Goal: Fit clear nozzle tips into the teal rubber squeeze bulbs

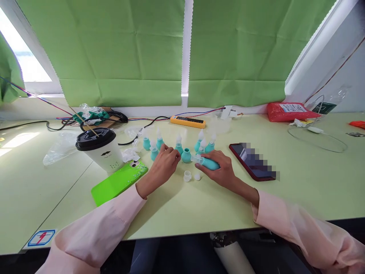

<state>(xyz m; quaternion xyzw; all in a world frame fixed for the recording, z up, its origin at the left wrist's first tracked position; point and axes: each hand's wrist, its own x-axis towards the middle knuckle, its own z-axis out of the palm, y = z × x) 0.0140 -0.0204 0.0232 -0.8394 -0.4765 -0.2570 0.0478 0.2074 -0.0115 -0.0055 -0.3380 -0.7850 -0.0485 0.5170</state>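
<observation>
My right hand is wrapped around a teal nasal aspirator lying on its side, its clear tip pointing left. Just left of that tip stands a teal bulb with an open top. My left hand has its fingers curled together among the bulbs; whatever is in them is hidden. Behind its fingertips stands an aspirator with a clear tip. More upright aspirators stand on both sides. A small clear plastic part and a white round piece lie in front.
On the left are a paper cup with a black lid and a lime green phone. A dark red-cased phone lies right. Farther back are a yellow power strip, cables and a red packet.
</observation>
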